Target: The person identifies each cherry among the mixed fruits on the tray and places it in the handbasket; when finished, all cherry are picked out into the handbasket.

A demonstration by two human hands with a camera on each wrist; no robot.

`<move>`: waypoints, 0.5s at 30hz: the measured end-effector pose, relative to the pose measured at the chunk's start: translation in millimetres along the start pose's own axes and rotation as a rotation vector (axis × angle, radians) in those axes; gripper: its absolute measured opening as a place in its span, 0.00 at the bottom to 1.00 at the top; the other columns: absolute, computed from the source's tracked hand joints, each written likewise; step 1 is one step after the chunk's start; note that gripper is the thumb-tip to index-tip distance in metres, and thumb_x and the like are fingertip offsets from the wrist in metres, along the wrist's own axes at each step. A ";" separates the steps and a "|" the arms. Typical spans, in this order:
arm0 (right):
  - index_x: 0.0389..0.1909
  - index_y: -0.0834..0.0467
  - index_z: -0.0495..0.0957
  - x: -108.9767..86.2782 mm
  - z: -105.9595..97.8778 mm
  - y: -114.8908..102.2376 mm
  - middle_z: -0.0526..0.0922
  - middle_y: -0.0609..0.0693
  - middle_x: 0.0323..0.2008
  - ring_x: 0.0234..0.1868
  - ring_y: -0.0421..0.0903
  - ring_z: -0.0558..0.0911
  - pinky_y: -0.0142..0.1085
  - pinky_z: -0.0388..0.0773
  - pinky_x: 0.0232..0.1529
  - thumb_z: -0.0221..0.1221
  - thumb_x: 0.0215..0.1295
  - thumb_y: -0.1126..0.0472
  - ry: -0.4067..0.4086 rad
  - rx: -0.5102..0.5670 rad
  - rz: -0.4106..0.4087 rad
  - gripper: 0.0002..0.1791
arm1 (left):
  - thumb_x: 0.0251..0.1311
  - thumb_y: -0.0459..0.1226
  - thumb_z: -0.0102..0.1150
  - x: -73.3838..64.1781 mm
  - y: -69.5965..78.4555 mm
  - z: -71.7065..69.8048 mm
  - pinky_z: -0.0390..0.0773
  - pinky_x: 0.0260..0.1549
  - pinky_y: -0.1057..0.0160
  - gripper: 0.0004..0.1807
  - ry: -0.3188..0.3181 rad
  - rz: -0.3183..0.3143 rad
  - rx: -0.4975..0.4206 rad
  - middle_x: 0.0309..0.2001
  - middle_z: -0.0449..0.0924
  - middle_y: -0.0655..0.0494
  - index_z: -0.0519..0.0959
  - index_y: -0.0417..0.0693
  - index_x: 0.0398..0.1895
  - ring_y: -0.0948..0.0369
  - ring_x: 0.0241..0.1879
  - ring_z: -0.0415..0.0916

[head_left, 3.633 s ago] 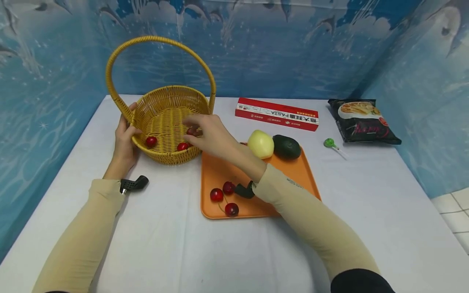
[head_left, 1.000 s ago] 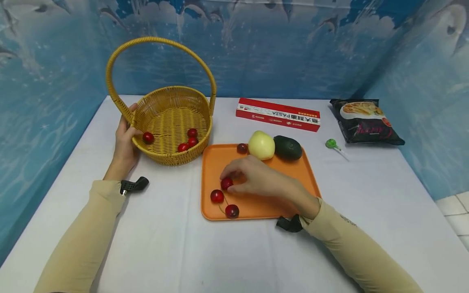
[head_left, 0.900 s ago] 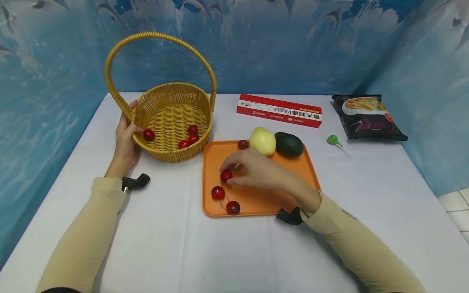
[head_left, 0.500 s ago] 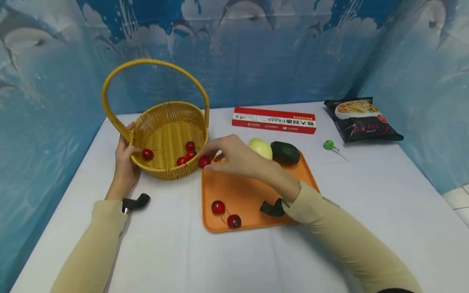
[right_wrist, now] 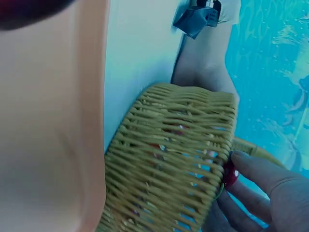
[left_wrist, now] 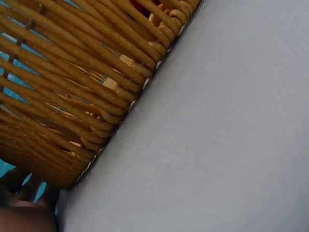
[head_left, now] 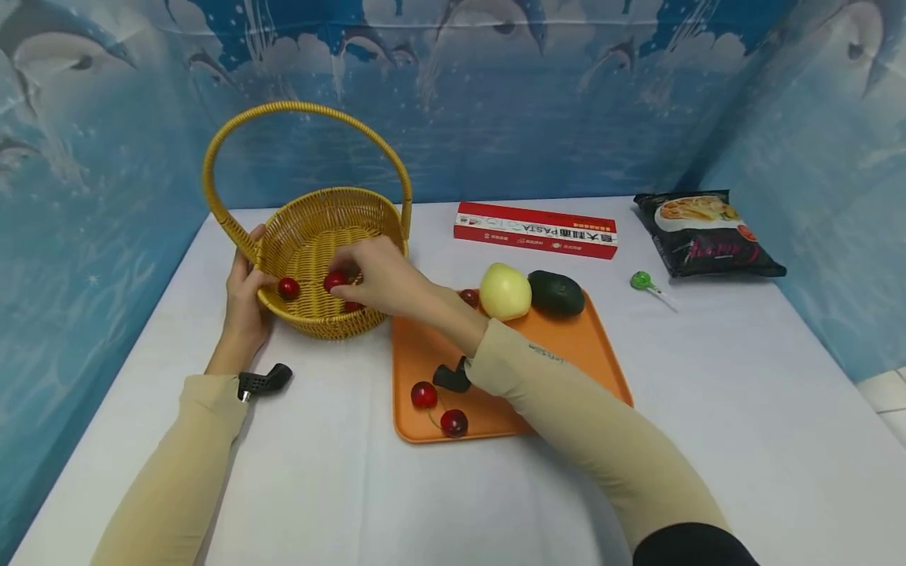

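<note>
At the left stands a yellow wicker basket (head_left: 322, 328) with a tall handle. My left hand (head_left: 244, 306) grips its left side, thumb at the rim; the left wrist view shows the woven wall (left_wrist: 82, 92) beside its fingers. My right hand (head_left: 385, 275) reaches over the basket and pinches a red cherry (head_left: 335, 281) between thumb and fingers. The right wrist view shows this cherry (right_wrist: 231, 176) just past the rim. Inside the basket, one cherry (head_left: 289, 288) lies at the left and another (head_left: 351, 306) shows under my right hand, which hides part of the inside.
An orange tray (head_left: 602, 365) holds two stem-joined cherries (head_left: 439, 410), a darker cherry (head_left: 469, 297), a pale green apple (head_left: 506, 292) and an avocado (head_left: 557, 294). Behind lie a red pasta box (head_left: 535, 229), a green lollipop (head_left: 642, 281) and a black food packet (head_left: 711, 234).
My right hand let a cherry go in the basket, took another from the tray's left part, and carried it up and left over the basket. My left hand keeps its grip.
</note>
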State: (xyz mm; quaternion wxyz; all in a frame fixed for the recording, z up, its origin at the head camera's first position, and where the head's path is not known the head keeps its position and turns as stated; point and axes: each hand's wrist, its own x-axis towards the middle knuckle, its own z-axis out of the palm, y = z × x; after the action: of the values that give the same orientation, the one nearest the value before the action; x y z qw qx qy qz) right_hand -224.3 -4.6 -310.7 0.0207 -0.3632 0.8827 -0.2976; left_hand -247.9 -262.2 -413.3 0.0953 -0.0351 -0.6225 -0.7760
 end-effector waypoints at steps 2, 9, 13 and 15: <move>0.56 0.58 0.86 9.3 -0.1 -2.7 0.90 0.49 0.48 0.47 0.41 0.86 0.29 0.78 0.49 0.68 0.71 0.55 0.018 -0.005 0.004 0.17 | 0.57 0.24 0.39 6.9 8.8 -0.4 0.65 0.70 0.67 0.45 -0.006 0.013 0.022 0.81 0.57 0.56 0.64 0.61 0.81 0.54 0.77 0.57; 0.57 0.61 0.84 22.1 -4.0 -0.8 0.89 0.54 0.49 0.46 0.45 0.87 0.32 0.81 0.48 0.66 0.72 0.56 0.116 0.048 0.063 0.18 | 0.57 0.23 0.38 21.8 14.6 10.9 0.65 0.69 0.66 0.45 -0.030 0.067 -0.005 0.81 0.58 0.54 0.64 0.59 0.81 0.53 0.77 0.58; 0.63 0.64 0.81 10.5 6.5 4.3 0.87 0.58 0.57 0.49 0.47 0.88 0.34 0.83 0.49 0.67 0.72 0.57 0.107 0.096 0.085 0.23 | 0.56 0.24 0.39 6.7 2.4 9.2 0.64 0.70 0.68 0.46 -0.009 0.010 0.019 0.81 0.58 0.56 0.62 0.60 0.82 0.56 0.78 0.57; 0.64 0.65 0.80 3.7 11.5 3.3 0.86 0.59 0.59 0.50 0.49 0.89 0.33 0.83 0.49 0.66 0.72 0.57 0.091 0.107 0.063 0.24 | 0.55 0.24 0.39 -1.5 0.0 3.7 0.64 0.69 0.70 0.46 0.018 -0.012 0.047 0.81 0.58 0.57 0.62 0.60 0.82 0.57 0.77 0.57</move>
State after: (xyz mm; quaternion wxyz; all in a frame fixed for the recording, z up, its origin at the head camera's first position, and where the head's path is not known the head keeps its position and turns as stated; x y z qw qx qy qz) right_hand -226.3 -11.1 -321.2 0.0095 -0.3194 0.8765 -0.3600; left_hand -246.6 -258.5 -412.8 0.0969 -0.0222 -0.6400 -0.7619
